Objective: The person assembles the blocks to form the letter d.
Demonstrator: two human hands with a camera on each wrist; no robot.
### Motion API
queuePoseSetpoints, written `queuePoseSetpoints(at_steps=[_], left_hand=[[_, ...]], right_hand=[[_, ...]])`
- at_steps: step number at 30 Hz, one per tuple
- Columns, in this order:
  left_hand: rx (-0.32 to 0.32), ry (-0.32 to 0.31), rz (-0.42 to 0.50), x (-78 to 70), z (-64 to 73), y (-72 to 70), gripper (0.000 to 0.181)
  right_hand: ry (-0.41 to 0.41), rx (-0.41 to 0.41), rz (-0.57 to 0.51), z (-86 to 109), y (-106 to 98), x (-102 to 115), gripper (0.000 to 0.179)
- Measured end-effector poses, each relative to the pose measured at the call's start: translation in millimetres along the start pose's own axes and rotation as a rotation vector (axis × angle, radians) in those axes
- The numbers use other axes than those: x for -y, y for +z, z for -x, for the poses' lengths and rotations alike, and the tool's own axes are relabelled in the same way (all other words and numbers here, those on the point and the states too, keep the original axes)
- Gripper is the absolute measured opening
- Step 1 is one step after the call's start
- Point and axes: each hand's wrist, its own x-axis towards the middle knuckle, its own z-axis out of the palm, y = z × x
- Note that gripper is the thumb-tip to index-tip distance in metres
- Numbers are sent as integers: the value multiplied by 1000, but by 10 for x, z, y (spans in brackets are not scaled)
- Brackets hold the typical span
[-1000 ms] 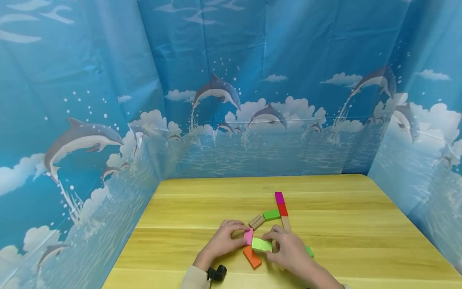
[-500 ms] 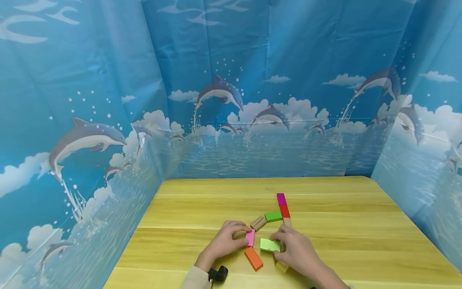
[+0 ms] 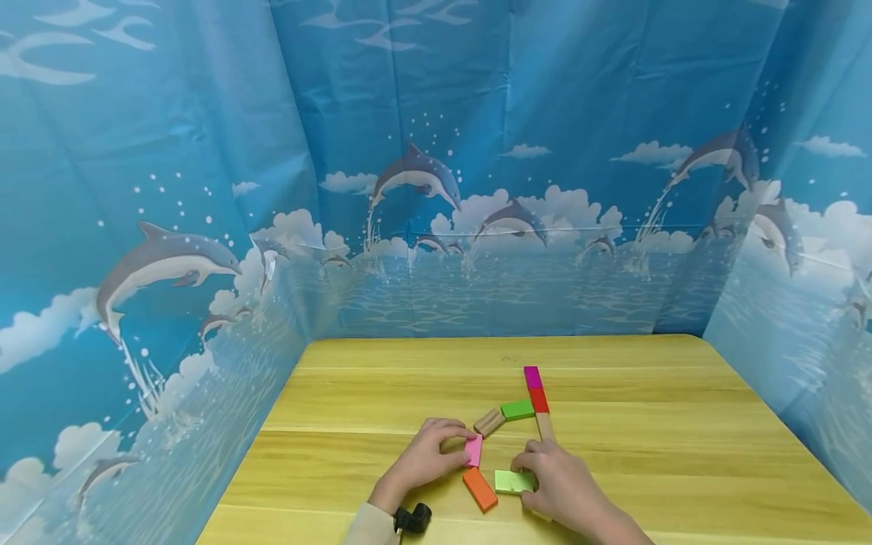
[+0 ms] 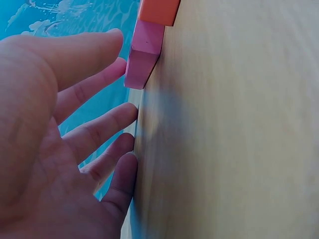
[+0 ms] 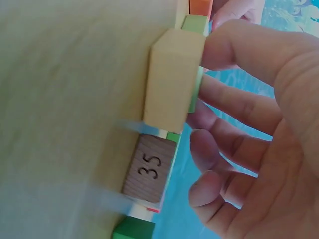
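In the head view my left hand (image 3: 424,460) has its thumb and index finger at the pink block (image 3: 474,452). The left wrist view shows those fingers fairly straight, the others spread loosely by the table. My right hand (image 3: 564,484) pinches a light green block (image 3: 511,481) between thumb and index finger, just right of an orange block (image 3: 480,490). The orange block meets the pink one's near end. In the right wrist view a pale wooden block (image 5: 173,82) stands in front of the light green one and partly hides it, with a block marked 35 (image 5: 150,167) beyond.
A plain wooden block (image 3: 489,422) and a green block (image 3: 518,410) continue the curve from the pink one. A magenta block (image 3: 532,377), a red block (image 3: 538,400) and a wooden block (image 3: 545,427) form a line on the yellow table (image 3: 381,386). A dolphin-print curtain (image 3: 422,288) surrounds it.
My right hand has drawn the light green block away from the pink one, rightward and toward me, to beside the orange block. My left hand stays at the pink block.
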Motion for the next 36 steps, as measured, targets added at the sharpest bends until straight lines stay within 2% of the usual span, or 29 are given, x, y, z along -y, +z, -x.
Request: queuePoseSetpoints(at_steps=[8, 12, 17, 20, 30, 36], left_hand=[[2, -15, -10, 29, -1, 13, 37], [7, -31, -11, 51, -9, 23, 38], [0, -13, 1, 44, -29, 8, 38], [-4, -10, -6, 37, -35, 1, 38], [0, -22, 3, 48, -16, 23, 35], [7, -26, -8, 39, -9, 22, 36]], right_hand=[[-16, 29, 13, 45, -48, 0, 27], [-24, 95, -17, 55, -88, -6, 30], [-41, 178, -83, 53, -163, -13, 40], [-65, 202, -88, 52, -185, -3, 44], [-105, 169, -48, 95, -108, 46, 36], [-123, 203, -87, 97, -122, 65, 34]])
